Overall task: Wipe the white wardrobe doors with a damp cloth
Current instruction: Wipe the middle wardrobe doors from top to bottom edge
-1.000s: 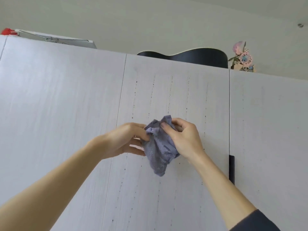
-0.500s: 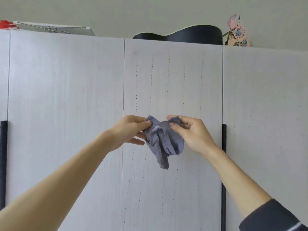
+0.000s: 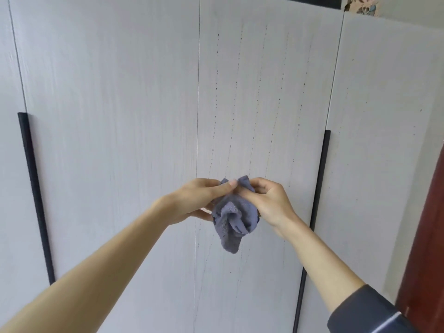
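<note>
- Between the two raised hands, head view: a crumpled grey-blue cloth [image 3: 233, 222] hangs bunched, its loose end drooping below both palms.
- Left hand [image 3: 204, 200] pinches the cloth's upper edge between thumb and curled fingers; right hand [image 3: 269, 203] grips the opposite fold, fingers curled round it.
- Behind the hands stand the white wardrobe doors [image 3: 120, 116]; the cloth is held before the middle panel, contact impossible to tell.
- Above the hands, lines of dark specks [image 3: 257, 104] run down that panel.
- One black handle [image 3: 36, 195] stands well left of the left hand, a second handle [image 3: 317, 188] just right of the right hand.
- Below the right hand, a dark sleeve [image 3: 367, 311] covers the forearm.
</note>
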The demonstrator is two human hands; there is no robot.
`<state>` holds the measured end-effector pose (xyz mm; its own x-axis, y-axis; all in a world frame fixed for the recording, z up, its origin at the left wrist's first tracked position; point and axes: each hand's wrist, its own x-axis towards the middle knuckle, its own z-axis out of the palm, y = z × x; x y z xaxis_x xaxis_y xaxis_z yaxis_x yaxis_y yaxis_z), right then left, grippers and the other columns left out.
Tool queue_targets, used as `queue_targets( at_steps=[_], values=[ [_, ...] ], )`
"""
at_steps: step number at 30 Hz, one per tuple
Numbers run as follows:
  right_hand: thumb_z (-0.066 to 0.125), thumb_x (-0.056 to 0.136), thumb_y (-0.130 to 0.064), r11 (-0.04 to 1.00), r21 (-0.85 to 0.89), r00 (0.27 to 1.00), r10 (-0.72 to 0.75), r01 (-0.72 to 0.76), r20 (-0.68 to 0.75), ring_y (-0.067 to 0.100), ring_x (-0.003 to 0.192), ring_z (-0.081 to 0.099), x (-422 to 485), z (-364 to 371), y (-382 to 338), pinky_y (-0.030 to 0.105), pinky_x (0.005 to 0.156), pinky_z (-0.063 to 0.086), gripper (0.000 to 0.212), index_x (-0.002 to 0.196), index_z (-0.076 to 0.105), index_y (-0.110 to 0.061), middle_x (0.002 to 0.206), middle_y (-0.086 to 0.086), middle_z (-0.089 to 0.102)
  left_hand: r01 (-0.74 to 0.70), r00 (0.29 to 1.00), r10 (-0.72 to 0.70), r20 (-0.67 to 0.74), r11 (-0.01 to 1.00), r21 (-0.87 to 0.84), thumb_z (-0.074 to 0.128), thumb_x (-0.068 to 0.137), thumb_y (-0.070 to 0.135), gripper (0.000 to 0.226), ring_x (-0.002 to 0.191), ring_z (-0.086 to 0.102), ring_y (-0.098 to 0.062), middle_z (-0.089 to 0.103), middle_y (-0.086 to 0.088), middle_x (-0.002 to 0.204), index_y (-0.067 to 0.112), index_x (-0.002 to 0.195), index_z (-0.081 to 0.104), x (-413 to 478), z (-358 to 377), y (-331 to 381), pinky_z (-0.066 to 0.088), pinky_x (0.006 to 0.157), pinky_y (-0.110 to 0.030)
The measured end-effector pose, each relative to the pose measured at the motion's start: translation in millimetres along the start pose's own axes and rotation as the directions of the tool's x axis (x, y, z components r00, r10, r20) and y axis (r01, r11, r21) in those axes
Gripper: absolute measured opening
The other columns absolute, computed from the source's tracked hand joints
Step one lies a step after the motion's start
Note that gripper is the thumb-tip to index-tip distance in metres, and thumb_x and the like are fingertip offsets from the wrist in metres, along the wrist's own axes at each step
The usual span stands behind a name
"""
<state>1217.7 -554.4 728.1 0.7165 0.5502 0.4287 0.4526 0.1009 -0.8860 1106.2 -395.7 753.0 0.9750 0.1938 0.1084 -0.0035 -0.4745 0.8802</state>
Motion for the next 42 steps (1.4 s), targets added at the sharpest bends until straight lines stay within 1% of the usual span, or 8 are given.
queue_targets(
  at_steps=[7, 10, 13, 19, 24, 29, 36, 42],
  values=[
    [0.066, 0.091, -0.04, 0.912, 0.082, 0.842, 0.332, -0.401, 0.426, 0.02, 0.103, 0.069, -20, 4, 38, 0.041, 0.086, 0.052, 0.03, 0.118, 0.066, -0.025, 0.115, 0.001, 0.072, 0.119, 0.992, -0.123, 0.015, 0.912, -0.394, 0.057, 0.102, 0.022, 0.026, 0.09, 0.071, -0.025, 0.075, -0.013, 0.099, 0.001, 0.108, 0.071, -3, 35, -64, 0.059, 0.085, -0.039],
    [0.063, 0.088, -0.033, 0.735, 0.197, 0.655, 0.408, -0.649, 0.637, 0.039, 0.116, 0.062, -45, 4, 99, 0.055, 0.097, 0.045, 0.054, 0.138, 0.051, -0.017, 0.132, 0.019, 0.062, 0.24, 0.951, -0.307, 0.023, 0.691, -0.681, 0.056, 0.102, 0.018, 0.025, 0.082, 0.069, -0.024, 0.072, -0.016, 0.095, -0.002, 0.11, 0.069, 0, 82, -136, 0.059, 0.079, -0.037],
    [0.06, 0.066, -0.011, 0.56, 0.333, 0.635, 0.522, -0.759, 0.57, 0.033, 0.08, 0.06, -62, -2, 146, 0.044, 0.08, 0.049, 0.083, 0.144, 0.034, -0.023, 0.109, 0.023, 0.062, 0.313, 0.885, -0.446, 0.133, 0.36, -0.879, 0.056, 0.099, 0.011, 0.025, 0.082, 0.06, -0.023, 0.064, -0.014, 0.094, -0.005, 0.118, 0.062, -4, 128, -204, 0.053, 0.068, -0.03],
    [0.056, 0.073, 0.021, 0.596, 0.07, 0.542, 0.668, -0.8, 0.509, 0.036, 0.105, 0.062, -104, 2, 209, 0.039, 0.094, 0.052, 0.104, 0.156, 0.012, -0.024, 0.128, 0.036, 0.058, 0.394, 0.781, -0.541, 0.311, 0.042, -0.918, 0.053, 0.097, 0.019, 0.015, 0.062, 0.061, -0.014, 0.064, -0.003, 0.076, 0.011, 0.09, 0.062, -40, 191, -263, 0.05, 0.052, -0.022],
    [0.073, 0.079, -0.008, 0.613, -0.322, 0.576, 0.79, -0.722, 0.212, 0.015, 0.087, 0.063, -153, 11, 261, 0.026, 0.068, 0.048, 0.071, 0.144, 0.043, -0.013, 0.107, 0.007, 0.065, 0.581, 0.748, -0.533, 0.396, 0.237, -0.779, 0.053, 0.096, 0.057, 0.05, 0.074, 0.069, -0.018, 0.073, -0.005, 0.089, 0.011, 0.099, 0.073, -74, 224, -277, 0.051, 0.064, -0.029],
    [0.08, 0.077, -0.016, 0.662, -0.356, 0.657, 0.738, -0.66, 0.155, 0.012, 0.089, 0.065, -153, 6, 265, 0.022, 0.068, 0.045, 0.052, 0.125, 0.059, -0.021, 0.108, 0.002, 0.07, 0.57, 0.821, -0.46, 0.338, 0.633, -0.524, 0.085, 0.074, 0.041, 0.052, 0.068, 0.054, -0.008, 0.064, 0.006, 0.085, 0.017, 0.116, 0.065, -79, 232, -292, 0.04, 0.058, -0.021],
    [0.08, 0.077, -0.013, 0.647, -0.236, 0.668, 0.744, -0.725, -0.009, 0.014, 0.085, 0.067, -186, 11, 291, 0.027, 0.072, 0.046, 0.044, 0.117, 0.064, -0.019, 0.097, 0.0, 0.074, 0.532, 0.684, -0.667, 0.296, 0.178, -0.828, 0.065, 0.095, 0.036, 0.019, 0.066, 0.058, -0.012, 0.062, -0.001, 0.086, 0.018, 0.099, 0.065, -101, 248, -323, 0.051, 0.058, -0.024],
    [0.082, 0.077, -0.014, 0.518, -0.092, 0.489, 0.843, -0.851, 0.222, 0.014, 0.11, 0.065, -204, 12, 294, 0.046, 0.093, 0.046, 0.058, 0.125, 0.055, -0.033, 0.11, -0.009, 0.073, 0.551, 0.734, -0.648, 0.203, 0.394, -0.735, 0.061, 0.1, 0.027, 0.024, 0.094, 0.066, -0.017, 0.071, -0.007, 0.108, 0.011, 0.117, 0.067, -92, 234, -320, 0.057, 0.075, -0.03]
  ],
)
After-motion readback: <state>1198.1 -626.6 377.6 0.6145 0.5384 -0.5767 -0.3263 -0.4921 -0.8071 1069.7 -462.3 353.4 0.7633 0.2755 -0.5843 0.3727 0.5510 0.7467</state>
